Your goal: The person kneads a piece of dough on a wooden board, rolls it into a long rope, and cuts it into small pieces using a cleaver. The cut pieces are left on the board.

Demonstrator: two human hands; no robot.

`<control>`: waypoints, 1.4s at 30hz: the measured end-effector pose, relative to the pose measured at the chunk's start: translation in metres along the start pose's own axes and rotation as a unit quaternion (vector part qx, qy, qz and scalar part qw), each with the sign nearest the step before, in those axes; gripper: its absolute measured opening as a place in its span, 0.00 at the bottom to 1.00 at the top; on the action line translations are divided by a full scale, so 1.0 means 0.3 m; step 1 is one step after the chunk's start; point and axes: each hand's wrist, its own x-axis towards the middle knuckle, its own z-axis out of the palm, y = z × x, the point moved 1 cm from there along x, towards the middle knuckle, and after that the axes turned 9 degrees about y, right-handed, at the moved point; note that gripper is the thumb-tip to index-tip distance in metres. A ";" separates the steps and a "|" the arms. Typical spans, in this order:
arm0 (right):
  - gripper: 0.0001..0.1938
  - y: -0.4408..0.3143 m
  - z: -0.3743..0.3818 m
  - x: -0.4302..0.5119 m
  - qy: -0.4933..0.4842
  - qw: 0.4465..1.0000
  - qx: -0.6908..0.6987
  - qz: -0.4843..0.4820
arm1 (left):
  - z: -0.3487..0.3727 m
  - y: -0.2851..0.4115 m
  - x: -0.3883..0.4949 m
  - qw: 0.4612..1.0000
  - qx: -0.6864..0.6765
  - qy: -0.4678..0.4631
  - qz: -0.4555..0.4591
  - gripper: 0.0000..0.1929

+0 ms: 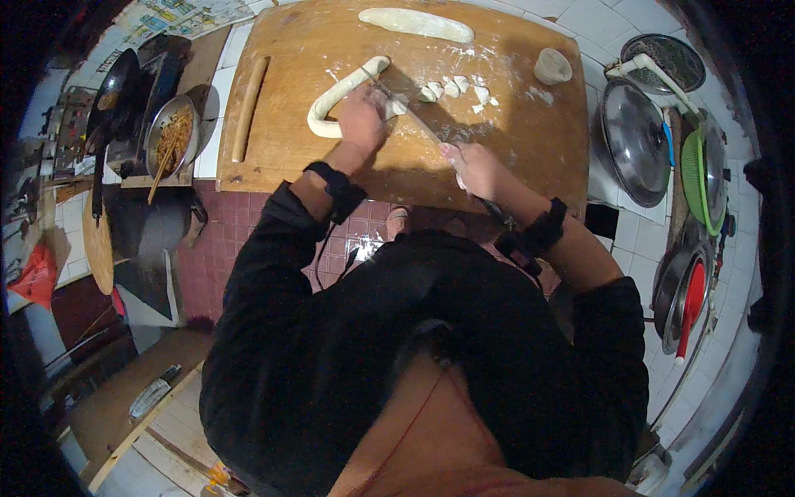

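On the floured wooden board, a bent rope of dough (323, 104) curves around and passes beneath my left hand (362, 121). That hand is pressed over the rope and holds it; its fingers are blurred. My right hand (475, 168) grips a knife (425, 127), whose blade slants up and left past my left fingers. A dough end (395, 109) shows beside the blade. Several small cut dough pieces (444, 89) lie to the right of the knife. Farther back is a longer, thicker dough log (416, 25).
A rolling pin (250, 109) lies along the board's left side. A small cup-like container (552, 66) stands at its far right. Left of the board is a bowl of filling (172, 133) with chopsticks (163, 168). To the right are a pot lid (633, 140) and a green basket (697, 174).
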 end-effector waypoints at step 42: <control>0.22 0.023 -0.044 -0.007 -0.005 0.994 -0.097 -0.048 | -0.041 0.053 -0.130 0.978 -0.039 0.058 0.194 0.11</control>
